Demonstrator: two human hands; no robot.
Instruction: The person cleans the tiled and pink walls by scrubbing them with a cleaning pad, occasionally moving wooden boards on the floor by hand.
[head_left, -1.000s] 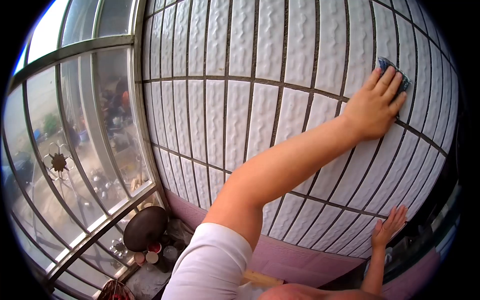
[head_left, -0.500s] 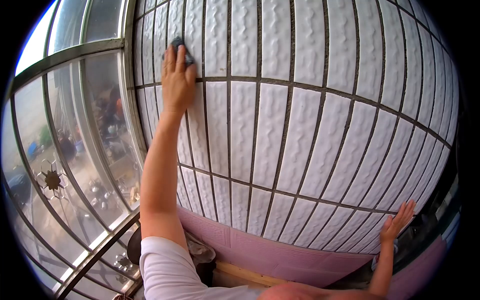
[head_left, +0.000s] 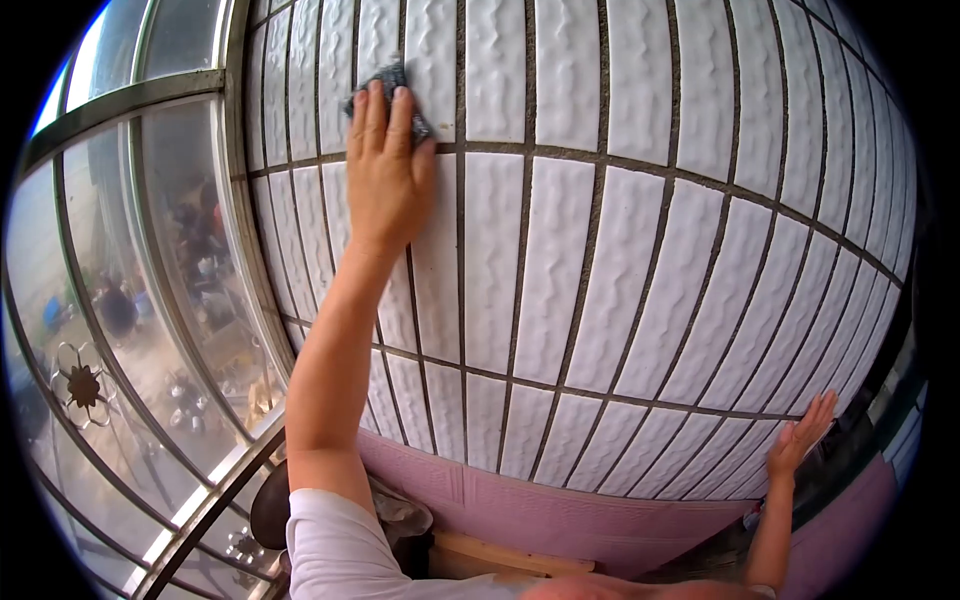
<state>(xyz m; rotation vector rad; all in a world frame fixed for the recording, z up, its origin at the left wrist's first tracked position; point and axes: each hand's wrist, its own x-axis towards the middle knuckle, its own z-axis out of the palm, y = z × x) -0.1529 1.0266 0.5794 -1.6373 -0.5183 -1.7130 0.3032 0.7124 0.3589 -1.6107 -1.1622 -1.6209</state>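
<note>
Near the upper left of the tiled wall, my left hand [head_left: 388, 185] presses a dark grey-blue cloth [head_left: 418, 122] against the white tiles [head_left: 565, 215]. Its fingers lie over the cloth, which shows at their tips and beside the thumb. Low at the right end of the same wall, my right hand [head_left: 800, 436] rests flat on the tiles with its fingers stretched, and holds nothing.
A metal-barred window [head_left: 150, 95] runs down the left side. Pink tiles [head_left: 560, 515] line the lower wall. Below them lie a wooden board [head_left: 510, 556] and a crumpled plastic bag [head_left: 403, 516]. A dark round pan [head_left: 270, 510] is partly hidden by my left arm.
My left hand has swept with the cloth from the upper right of the wall to its left part, then slightly back rightward. My right hand has stayed near the lower right edge.
</note>
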